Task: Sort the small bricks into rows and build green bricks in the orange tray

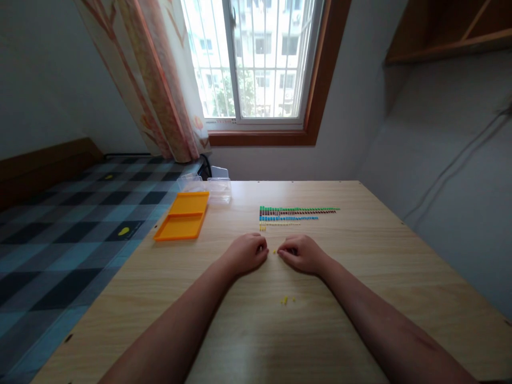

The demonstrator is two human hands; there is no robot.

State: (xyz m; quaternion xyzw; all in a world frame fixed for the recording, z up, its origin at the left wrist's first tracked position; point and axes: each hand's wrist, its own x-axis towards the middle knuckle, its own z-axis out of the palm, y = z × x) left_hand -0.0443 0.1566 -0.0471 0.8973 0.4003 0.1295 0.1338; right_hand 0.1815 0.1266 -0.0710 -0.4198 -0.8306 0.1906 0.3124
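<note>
My left hand [250, 254] rests on the table with its fingers curled and thumb closed against them; anything inside is too small to make out. Opposite it, my right hand [303, 254] also lies on the wood, thumb and forefinger drawn together. Between the two sets of fingertips is a tiny yellow piece [274, 252], nearest to the right fingers; whether they touch it I cannot tell. Beyond the hands run rows of small pieces: a green row [296, 209], a dark row [296, 213], a blue row [288, 218] and a pale yellow row [280, 224].
Several loose yellow pieces [285, 301] lie nearer me, between my forearms. An orange two-compartment tray [184, 214] sits at the table's left edge, with clear plastic boxes [218, 189] behind it. A checked bed [80, 213] adjoins the wooden table [380, 256] on the left.
</note>
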